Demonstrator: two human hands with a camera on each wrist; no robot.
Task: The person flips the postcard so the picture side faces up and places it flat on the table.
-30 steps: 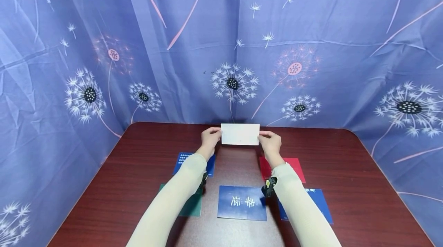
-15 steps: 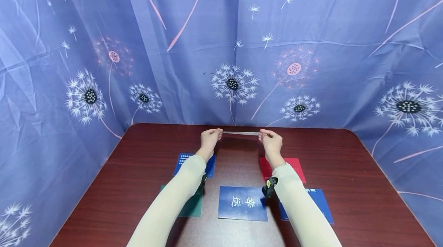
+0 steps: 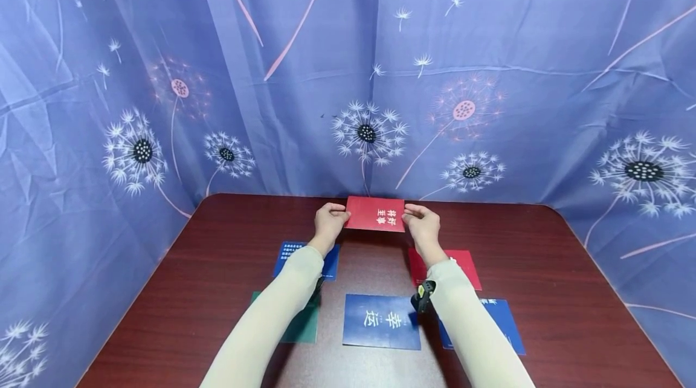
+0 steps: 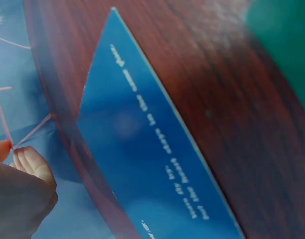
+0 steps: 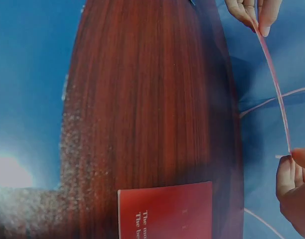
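A red card with white characters [image 3: 370, 214] is held up over the far part of the table, its printed face towards the head camera. My left hand [image 3: 328, 225] pinches its left edge between thumb and fingers. On the opposite edge, my right hand [image 3: 424, 228] pinches it likewise. The right wrist view catches this held card [image 5: 273, 74] nearly edge-on, as a thin strip between the two hands. Below my left wrist lies a blue card with white text [image 4: 137, 134]. A second red card [image 3: 462, 264] lies partly hidden under my right forearm.
On the dark red wooden table [image 3: 217, 243], a blue card with two large white characters [image 3: 380, 321] lies at the middle front. A green card [image 3: 301, 324] and another blue card [image 3: 502, 321] are partly covered by the sleeves. A blue dandelion-print curtain [image 3: 304, 74] hangs behind the table.
The held card showed a blank white side a second ago, then stood edge-on. Now its red printed face shows. Both hands stay near the same place; the cards on the table have not moved.
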